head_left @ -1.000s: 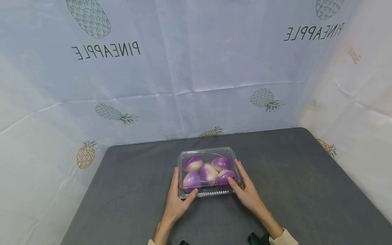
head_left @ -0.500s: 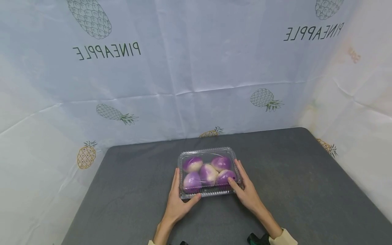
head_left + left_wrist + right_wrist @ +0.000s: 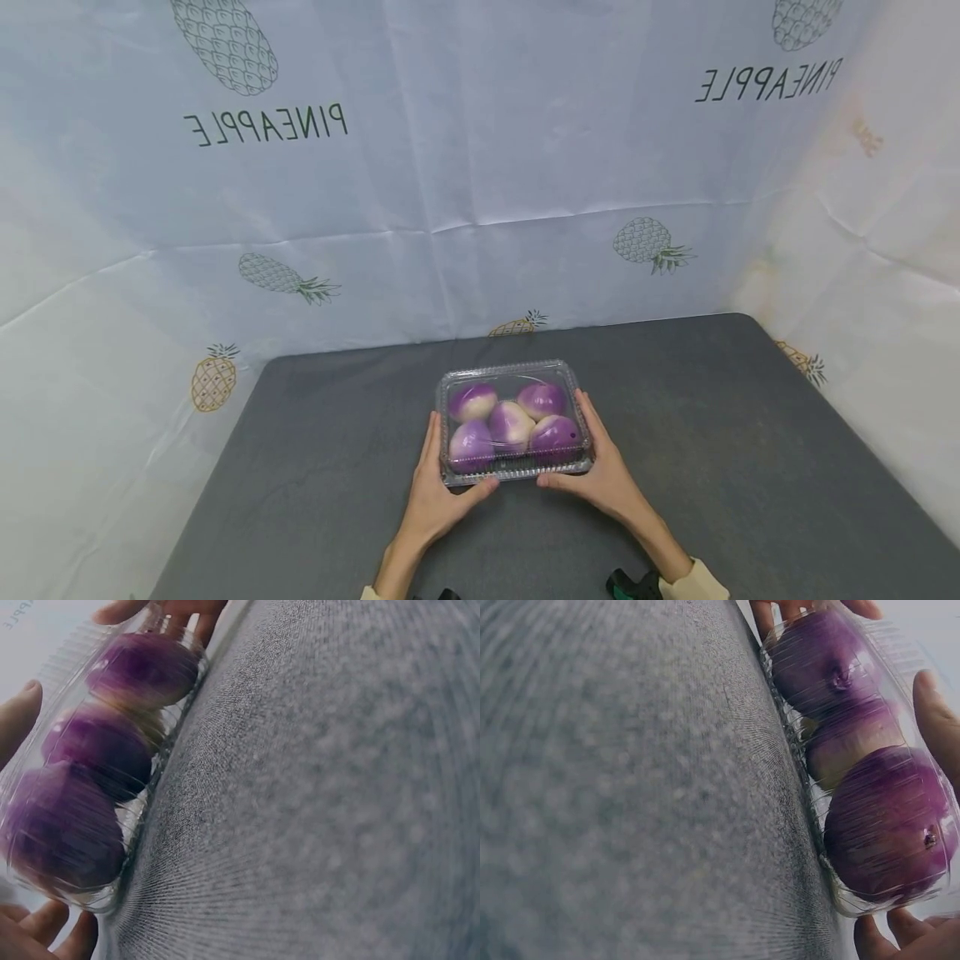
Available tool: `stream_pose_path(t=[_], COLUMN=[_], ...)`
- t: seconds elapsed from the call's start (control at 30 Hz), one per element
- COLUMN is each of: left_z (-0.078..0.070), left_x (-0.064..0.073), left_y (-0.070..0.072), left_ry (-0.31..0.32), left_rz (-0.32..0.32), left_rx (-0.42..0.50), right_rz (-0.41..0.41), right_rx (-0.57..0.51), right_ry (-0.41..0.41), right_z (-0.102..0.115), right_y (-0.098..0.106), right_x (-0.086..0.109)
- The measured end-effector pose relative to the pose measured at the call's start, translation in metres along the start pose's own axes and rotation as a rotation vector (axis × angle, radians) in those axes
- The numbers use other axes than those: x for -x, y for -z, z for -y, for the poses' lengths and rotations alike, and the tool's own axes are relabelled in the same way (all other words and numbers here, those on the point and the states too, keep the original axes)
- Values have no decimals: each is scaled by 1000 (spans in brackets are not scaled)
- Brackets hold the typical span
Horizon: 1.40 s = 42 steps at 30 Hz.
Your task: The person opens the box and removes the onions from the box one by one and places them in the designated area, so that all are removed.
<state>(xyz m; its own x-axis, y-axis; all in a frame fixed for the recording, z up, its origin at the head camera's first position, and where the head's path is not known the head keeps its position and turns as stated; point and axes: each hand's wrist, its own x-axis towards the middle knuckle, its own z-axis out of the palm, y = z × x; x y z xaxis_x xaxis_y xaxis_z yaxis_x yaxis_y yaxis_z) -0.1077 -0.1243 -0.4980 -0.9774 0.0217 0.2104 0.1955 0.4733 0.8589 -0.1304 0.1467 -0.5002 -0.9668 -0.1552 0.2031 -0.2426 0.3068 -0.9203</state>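
Observation:
A clear plastic clamshell box (image 3: 510, 372) with a closed lid sits on the table, holding several purple-and-white turnips (image 3: 512, 425). The left hand (image 3: 437, 498) grips the box's near left corner, fingers along the left side and thumb at the front edge. On the opposite side, the right hand (image 3: 606, 479) grips the near right corner in the same way, its thumb along the front edge. In the left wrist view, the left fingertips (image 3: 79, 934) curl at the end of the box low down. The right wrist view has the right fingertips (image 3: 870, 937) at the box's lower end.
A dark grey cloth-covered table (image 3: 712, 433) lies under the box. White and bluish curtains (image 3: 525, 167) printed with pineapples stand behind it and at both sides. A black wrist device (image 3: 633, 585) shows by the right sleeve (image 3: 697, 582).
The right thumb has come down from the lid to the front edge of the box. The left thumb has slid slightly right along the front edge. The box has barely moved.

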Motion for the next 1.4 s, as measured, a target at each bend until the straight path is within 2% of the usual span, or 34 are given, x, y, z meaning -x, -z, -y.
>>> stream_pose_path(t=[0.37, 0.57, 0.7, 0.83, 1.4], left_z=[-2, -1, -2, -2, -4], left_x=[-1, -1, -2, -2, 0], left_y=[0, -1, 0, 0, -2], left_ry=[14, -13, 17, 15, 2], left_rz=[9, -2, 5, 1, -64], left_rx=[12, -14, -1, 3, -91], right_rz=[3, -26, -40, -51, -67], right_rx=[26, 56, 67, 69, 103], right_ry=[12, 16, 18, 25, 91], right_z=[0, 0, 1, 1, -2], right_y=[0, -2, -3, -4, -4], right_x=[1, 1, 2, 2, 1])
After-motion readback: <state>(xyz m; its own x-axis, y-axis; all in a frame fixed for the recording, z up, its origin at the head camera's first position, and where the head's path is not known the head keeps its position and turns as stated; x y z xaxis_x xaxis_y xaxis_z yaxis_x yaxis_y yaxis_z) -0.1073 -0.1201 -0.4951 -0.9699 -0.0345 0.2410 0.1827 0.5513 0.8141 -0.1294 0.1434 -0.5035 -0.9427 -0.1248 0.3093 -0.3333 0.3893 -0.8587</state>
